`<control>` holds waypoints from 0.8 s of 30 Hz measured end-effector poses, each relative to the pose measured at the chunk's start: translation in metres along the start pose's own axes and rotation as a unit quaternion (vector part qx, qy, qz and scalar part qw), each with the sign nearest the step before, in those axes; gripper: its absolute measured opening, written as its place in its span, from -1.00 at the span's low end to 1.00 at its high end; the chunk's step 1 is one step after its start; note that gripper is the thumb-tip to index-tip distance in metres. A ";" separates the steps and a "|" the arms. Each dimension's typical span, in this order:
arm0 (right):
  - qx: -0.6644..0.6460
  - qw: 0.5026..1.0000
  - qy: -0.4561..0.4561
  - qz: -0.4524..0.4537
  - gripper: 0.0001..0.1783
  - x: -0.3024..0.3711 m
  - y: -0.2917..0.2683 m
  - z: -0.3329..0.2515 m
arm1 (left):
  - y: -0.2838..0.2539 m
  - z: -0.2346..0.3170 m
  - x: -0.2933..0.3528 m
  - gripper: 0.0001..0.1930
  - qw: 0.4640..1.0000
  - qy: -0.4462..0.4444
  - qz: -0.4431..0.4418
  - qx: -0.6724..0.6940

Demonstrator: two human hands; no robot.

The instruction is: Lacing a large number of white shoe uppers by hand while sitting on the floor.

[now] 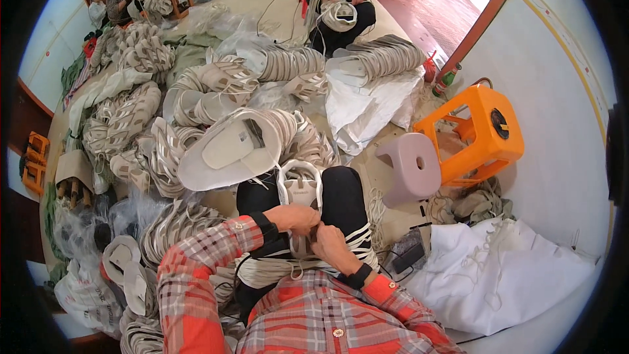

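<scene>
A beige shoe upper (300, 199) is touched by left hand (294, 218) and right hand (331, 247), fingers curled; whether clamped cannot be told.

Left grip (298, 219) beside right grip (331, 244)

The long-sleeved plaid shirt (298, 318) is red, grey and white with pale round buttons (338, 333); the wristbands (358, 276) and trousers (345, 200) are black.
</scene>
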State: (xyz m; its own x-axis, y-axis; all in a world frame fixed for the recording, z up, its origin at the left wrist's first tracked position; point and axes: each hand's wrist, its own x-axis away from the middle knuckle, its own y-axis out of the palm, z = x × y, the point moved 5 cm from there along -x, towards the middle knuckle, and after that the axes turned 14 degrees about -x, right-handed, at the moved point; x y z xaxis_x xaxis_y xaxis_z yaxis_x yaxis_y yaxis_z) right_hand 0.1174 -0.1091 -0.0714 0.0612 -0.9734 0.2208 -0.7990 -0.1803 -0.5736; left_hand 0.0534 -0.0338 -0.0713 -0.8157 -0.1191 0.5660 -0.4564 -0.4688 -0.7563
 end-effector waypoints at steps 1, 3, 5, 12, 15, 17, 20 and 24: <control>-0.036 0.999 0.018 0.017 -0.72 -0.002 -0.001 0.003 | -0.006 0.003 0.003 -0.82 1.000 0.011 -0.001 0.009; -0.053 0.998 0.018 0.021 -0.74 -0.003 -0.001 0.007 | -0.010 0.006 0.005 -0.82 1.000 0.009 0.004 0.001; -0.071 0.997 0.014 0.023 -0.76 -0.005 0.000 0.010 | -0.004 0.003 0.007 -0.83 1.000 0.003 0.010 -0.006; -0.046 0.994 -0.080 0.054 -0.87 0.008 -0.018 -0.011 | -0.020 0.009 0.030 -0.87 0.960 -0.010 0.229 -0.164; 0.071 0.979 -0.158 0.103 -0.86 0.013 -0.026 -0.035 | -0.060 0.000 0.076 -0.82 0.925 -0.093 0.299 -0.217; 0.219 0.960 -0.164 0.055 -0.81 0.006 -0.015 -0.034 | -0.056 -0.005 0.090 -0.85 0.942 -0.149 0.217 -0.206; 0.205 0.965 -0.162 0.035 -0.81 -0.003 -0.014 -0.029 | 0.023 -0.004 0.079 -0.90 0.982 0.064 0.005 0.176; 0.171 0.976 -0.095 -0.099 -0.81 -0.005 -0.032 -0.019 | -0.018 0.009 0.130 -0.83 0.528 0.196 0.300 0.770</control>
State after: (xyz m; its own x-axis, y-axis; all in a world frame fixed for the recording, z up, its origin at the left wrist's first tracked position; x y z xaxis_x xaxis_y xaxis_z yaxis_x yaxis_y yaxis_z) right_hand 0.1312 -0.0959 -0.0396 0.3292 -0.9178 0.2221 -0.5159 -0.3718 -0.7717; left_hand -0.0410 -0.0485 0.0187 -0.7980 -0.6016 0.0361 0.5099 -0.6419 0.5727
